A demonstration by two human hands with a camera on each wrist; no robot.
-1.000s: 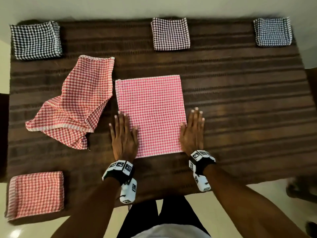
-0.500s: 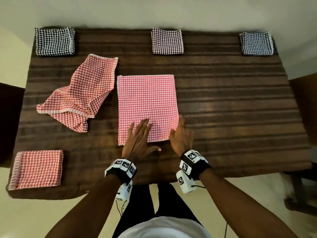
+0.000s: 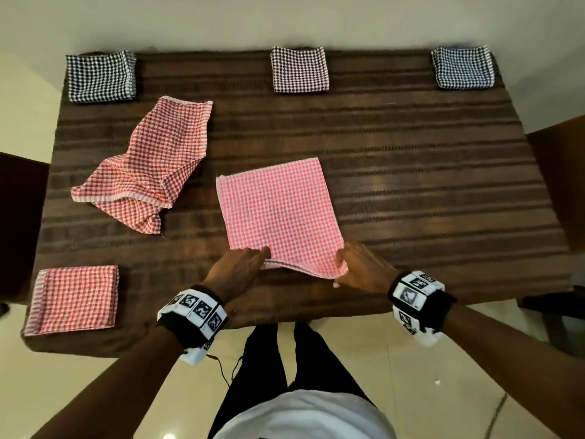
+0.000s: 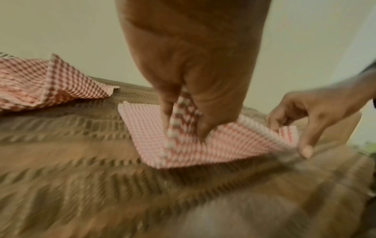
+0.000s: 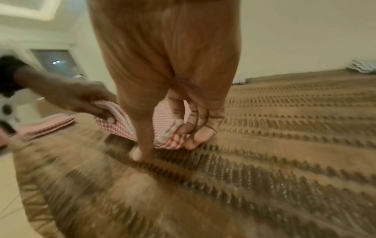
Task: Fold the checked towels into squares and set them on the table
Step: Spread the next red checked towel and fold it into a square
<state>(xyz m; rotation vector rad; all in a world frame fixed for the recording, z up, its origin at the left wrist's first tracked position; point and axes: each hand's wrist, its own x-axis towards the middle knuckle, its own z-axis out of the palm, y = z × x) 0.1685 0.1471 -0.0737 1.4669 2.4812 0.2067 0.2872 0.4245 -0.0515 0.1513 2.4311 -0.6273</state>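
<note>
A pink checked towel [image 3: 280,213], folded to a rectangle, lies near the middle of the brown table [image 3: 411,172], turned a little askew. My left hand [image 3: 250,263] pinches its near left corner [image 4: 181,122] and lifts it. My right hand [image 3: 343,264] grips the near right corner [image 5: 171,133], raised off the table, with the thumb [image 5: 140,153] pointing down at the cloth-covered surface. The towel's far edge still rests flat.
An unfolded red checked towel [image 3: 148,172] lies crumpled at the left. Folded squares sit at the near left corner [image 3: 74,299] and along the far edge: black [image 3: 100,76], maroon [image 3: 299,68], dark blue [image 3: 462,67]. Dark chairs stand at both sides.
Both hands went from lying flat beside the towel to taking hold of its near corners. The towel has slid toward me and rotated slightly, its near edge now lifted.
</note>
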